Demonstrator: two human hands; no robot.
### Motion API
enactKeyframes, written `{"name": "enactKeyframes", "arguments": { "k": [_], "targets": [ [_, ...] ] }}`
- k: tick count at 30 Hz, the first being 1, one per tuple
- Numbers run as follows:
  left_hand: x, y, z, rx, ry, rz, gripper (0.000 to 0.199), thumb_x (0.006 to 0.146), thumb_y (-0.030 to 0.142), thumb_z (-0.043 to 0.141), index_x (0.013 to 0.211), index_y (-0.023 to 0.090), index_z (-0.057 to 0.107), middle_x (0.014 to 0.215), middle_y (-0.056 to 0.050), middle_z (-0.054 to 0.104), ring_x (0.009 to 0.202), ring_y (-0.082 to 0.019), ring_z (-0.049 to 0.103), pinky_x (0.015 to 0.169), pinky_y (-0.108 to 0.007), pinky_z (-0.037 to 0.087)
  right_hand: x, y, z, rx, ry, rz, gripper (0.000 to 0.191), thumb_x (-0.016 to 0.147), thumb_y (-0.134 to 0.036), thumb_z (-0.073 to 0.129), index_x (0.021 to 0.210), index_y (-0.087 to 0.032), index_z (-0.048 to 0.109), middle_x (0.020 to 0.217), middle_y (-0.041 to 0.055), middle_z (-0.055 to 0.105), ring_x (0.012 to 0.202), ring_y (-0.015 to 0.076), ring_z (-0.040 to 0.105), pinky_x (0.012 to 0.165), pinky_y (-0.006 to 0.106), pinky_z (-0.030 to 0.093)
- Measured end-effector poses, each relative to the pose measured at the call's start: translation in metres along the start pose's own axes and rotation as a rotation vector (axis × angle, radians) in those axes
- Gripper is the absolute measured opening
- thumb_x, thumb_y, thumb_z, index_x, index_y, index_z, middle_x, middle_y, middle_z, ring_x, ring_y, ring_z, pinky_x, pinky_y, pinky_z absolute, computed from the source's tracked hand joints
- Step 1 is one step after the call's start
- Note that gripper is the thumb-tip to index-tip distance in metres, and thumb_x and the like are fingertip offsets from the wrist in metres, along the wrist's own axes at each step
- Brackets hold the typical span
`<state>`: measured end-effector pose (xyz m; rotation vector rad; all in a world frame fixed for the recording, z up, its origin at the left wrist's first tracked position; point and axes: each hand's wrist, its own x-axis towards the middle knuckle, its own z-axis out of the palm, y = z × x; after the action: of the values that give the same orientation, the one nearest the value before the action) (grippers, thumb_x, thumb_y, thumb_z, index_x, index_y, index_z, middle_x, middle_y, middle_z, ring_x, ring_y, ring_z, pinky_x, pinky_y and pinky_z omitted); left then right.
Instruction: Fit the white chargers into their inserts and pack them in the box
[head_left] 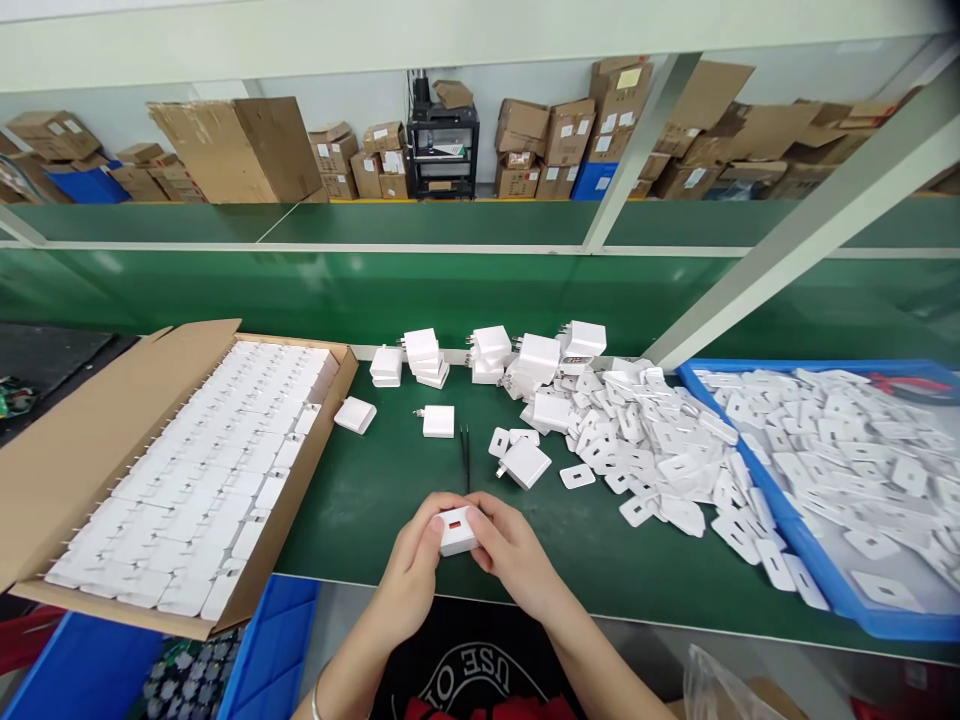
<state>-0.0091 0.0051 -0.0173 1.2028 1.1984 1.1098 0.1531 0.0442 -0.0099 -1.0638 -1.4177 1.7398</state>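
Observation:
Between my two hands, near the front edge of the green table, is a white charger with a reddish port facing me. My left hand grips its left side, thumb on the end face. On the other side, my right hand closes round it with the thumb at the upper right edge. Black tweezers lie just beyond my fingers. Another white charger rests to their right, and one more charger lies behind them. Loose white end covers are scattered on the right.
A cardboard box filled with rows of white chargers stands left. Stacked chargers line the back of the table. At right, a blue tray holds many covers and red-handled pliers. A slanted white post rises at the back right.

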Motion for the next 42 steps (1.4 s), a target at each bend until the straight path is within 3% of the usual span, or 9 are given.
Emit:
{"name": "enactKeyframes", "arguments": {
  "k": [5, 11, 19, 24, 26, 30, 33, 36, 42],
  "targets": [
    [0.001, 0.000, 0.003, -0.093, 0.012, -0.066, 0.051, 0.106, 0.062, 0.039, 0.110, 0.019, 0.067, 0.092, -0.003, 0.062, 0.072, -0.015, 0.048, 0.063, -0.027, 0.040, 0.003, 0.001, 0.001, -0.028, 0.020, 0.041, 0.056, 0.098, -0.072, 0.053, 0.077, -0.020, 0.050, 0.051, -0.0087, 0.040, 0.046, 0.0076, 0.033, 0.047, 0.023, 0.022],
    [0.004, -0.007, 0.002, -0.147, 0.038, -0.100, 0.046, 0.105, 0.059, 0.042, 0.108, 0.021, 0.068, 0.094, -0.003, 0.064, 0.078, -0.017, 0.054, 0.068, -0.027, 0.044, 0.007, 0.005, 0.000, -0.032, 0.001, 0.076, 0.056, 0.097, -0.073, 0.052, 0.075, -0.023, 0.045, 0.053, -0.0094, 0.036, 0.046, 0.0078, 0.032, 0.046, 0.024, 0.020],
    [0.003, -0.016, 0.005, -0.063, 0.065, 0.206, 0.038, 0.111, 0.043, 0.039, 0.122, 0.024, 0.069, 0.130, -0.010, 0.068, 0.124, -0.028, 0.060, 0.109, -0.041, 0.046, 0.010, 0.024, 0.003, 0.059, 0.049, -0.172, 0.041, 0.099, -0.060, 0.061, 0.098, -0.019, 0.062, 0.069, -0.0062, 0.042, 0.058, 0.0098, 0.031, 0.055, 0.026, 0.026],
    [0.001, -0.029, -0.005, 0.138, 0.080, 0.433, 0.036, 0.111, 0.033, 0.039, 0.121, 0.026, 0.073, 0.123, -0.010, 0.071, 0.119, -0.027, 0.063, 0.108, -0.044, 0.044, 0.007, 0.031, 0.002, 0.100, -0.031, -0.196, 0.040, 0.098, -0.055, 0.065, 0.120, -0.022, 0.060, 0.077, -0.0039, 0.051, 0.067, 0.0129, 0.044, 0.064, 0.027, 0.038],
    [-0.001, -0.031, -0.012, 0.199, 0.103, 0.458, 0.038, 0.112, 0.036, 0.037, 0.121, 0.028, 0.073, 0.133, -0.010, 0.067, 0.120, -0.027, 0.062, 0.108, -0.045, 0.044, 0.006, 0.028, -0.001, 0.095, -0.085, -0.202, 0.037, 0.096, -0.051, 0.069, 0.120, -0.023, 0.061, 0.086, -0.0010, 0.057, 0.073, 0.0144, 0.051, 0.069, 0.028, 0.044],
    [-0.004, -0.025, -0.025, 0.146, 0.202, 0.348, 0.049, 0.112, 0.048, 0.025, 0.143, 0.031, 0.059, 0.154, -0.011, 0.047, 0.112, -0.024, 0.061, 0.097, -0.042, 0.050, 0.004, 0.017, -0.005, -0.112, -0.019, -0.348, 0.045, 0.092, -0.030, 0.076, 0.134, -0.029, 0.060, 0.109, 0.0041, 0.062, 0.090, 0.0180, 0.059, 0.082, 0.032, 0.052],
    [-0.004, -0.012, -0.033, 0.230, 0.126, 0.231, 0.044, 0.109, 0.048, 0.042, 0.149, 0.030, 0.048, 0.141, -0.011, 0.058, 0.113, -0.025, 0.061, 0.102, -0.043, 0.048, 0.004, 0.013, -0.007, -0.362, 0.061, -0.560, 0.052, 0.095, -0.018, 0.070, 0.142, -0.034, 0.056, 0.114, 0.0048, 0.060, 0.092, 0.0181, 0.061, 0.086, 0.033, 0.054],
    [-0.005, 0.004, -0.037, 0.352, 0.040, 0.131, 0.046, 0.106, 0.047, 0.051, 0.149, 0.030, 0.047, 0.145, -0.011, 0.060, 0.125, -0.028, 0.061, 0.108, -0.045, 0.047, 0.004, 0.012, -0.006, -0.562, 0.014, -0.715, 0.052, 0.099, -0.015, 0.065, 0.146, -0.034, 0.054, 0.119, 0.0072, 0.060, 0.100, 0.0196, 0.064, 0.087, 0.033, 0.057],
    [-0.006, 0.027, -0.026, 0.618, 0.046, 0.095, 0.067, 0.095, 0.048, 0.068, 0.153, 0.024, 0.042, 0.154, -0.017, 0.056, 0.138, -0.037, 0.057, 0.114, -0.056, 0.046, 0.005, 0.015, 0.005, -0.761, 0.143, -0.873, 0.051, 0.098, -0.015, 0.061, 0.148, -0.025, 0.052, 0.102, 0.0078, 0.064, 0.083, 0.0209, 0.062, 0.070, 0.033, 0.056]
  ]
}}
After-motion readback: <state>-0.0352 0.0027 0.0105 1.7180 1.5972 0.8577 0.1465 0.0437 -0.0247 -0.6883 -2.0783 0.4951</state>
